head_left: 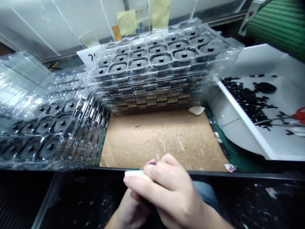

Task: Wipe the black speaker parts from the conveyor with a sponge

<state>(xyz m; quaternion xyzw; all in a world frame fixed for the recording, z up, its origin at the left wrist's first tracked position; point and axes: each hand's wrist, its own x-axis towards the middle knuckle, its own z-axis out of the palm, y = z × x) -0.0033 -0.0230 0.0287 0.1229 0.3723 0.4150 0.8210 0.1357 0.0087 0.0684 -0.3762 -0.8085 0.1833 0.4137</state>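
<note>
My right hand (173, 187) is closed at the front edge of the bench, thumb and fingers pressing a small white pad (135, 174). Directly under it, my left hand (132, 208) is curled, its fingers mostly covered by the right one. A sliver of something dark (152, 163) shows by the fingertips; its kind is hidden. Just beyond the hands lies a worn brown cardboard sheet (147, 136). On its far right corner rests a cream-coloured folded pad (196, 110).
Stacked clear plastic trays (152, 78) holding round dark parts stand behind the cardboard. More such trays (78, 140) are stacked at left. On the right, a white bin (247, 127) holds small black pieces and red-handled scissors (300, 115). A green ribbed surface (278, 25) is at upper right.
</note>
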